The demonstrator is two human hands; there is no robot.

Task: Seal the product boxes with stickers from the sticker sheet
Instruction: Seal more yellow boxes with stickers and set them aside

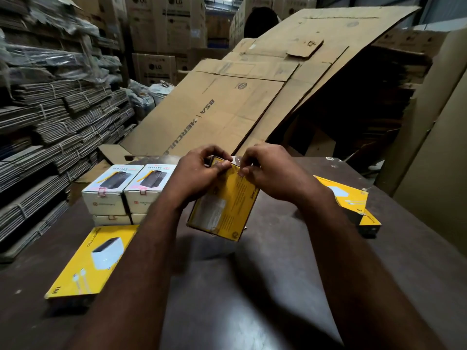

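One yellow box (222,208) tilts above the worktop (278,274); left hand (199,170) grips its far end, right hand (267,170) pinches the flap edge; sealing seems underway; next, press the sticker flat.

Top end of the yellow product box (223,200) lost behind the gripping left hand (199,174) and the right hand (269,173) pinching at its edge. Whatever lies under the right fingertips, too small to tell. Pale strip between the two hands, unidentifiable. Small print on the box's back, blurred past reading. Lower white boxes (111,219) largely masked by the upper pair and the left forearm. Stacked yellow boxes on the right (352,197) partly covered by the right forearm. Both forearms and the tabletop (252,299) cut off at the bottom edge.
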